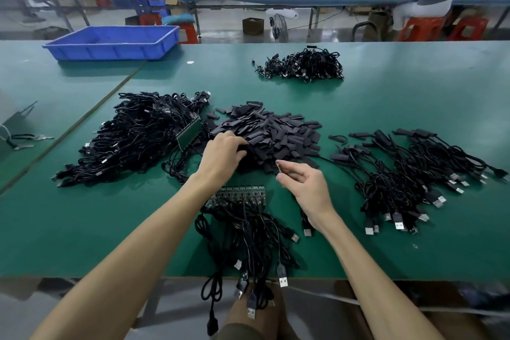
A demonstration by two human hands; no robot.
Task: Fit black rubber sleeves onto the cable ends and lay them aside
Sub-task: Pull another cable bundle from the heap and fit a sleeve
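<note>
1. Unsleeved stock: the tangled heap of black cables (138, 141) lies at the left of the green worktop (400, 96). Leave it alone until the cable in hand is finished.

2. Left hand (223, 154): it rests on the near-left edge of the pile of black rubber sleeves (276, 132) at the centre, with its fingers curled down into the pile. Whether one sleeve is already pinched cannot be told. Take a single sleeve only and shake off any that cling. Turn it so that its open mouth faces right, toward the other hand.

3. Right hand (306, 188): it pinches the bare cable end (279, 167) between thumb and forefinger, just near of the pile, with the tip standing clear above the fingertips. Keep the exposed tip short, so that it probably will not buckle as the sleeve goes on. Bring the sleeve to the tip rather than the tip to the pile. Push the sleeve straight along the cable axis, without twisting.

4. Laying aside: the sleeved cables (414, 174) lie at the right, with their USB plugs toward the near edge. Place the finished piece there in the same direction, well apart from the loose sleeves.
</note>
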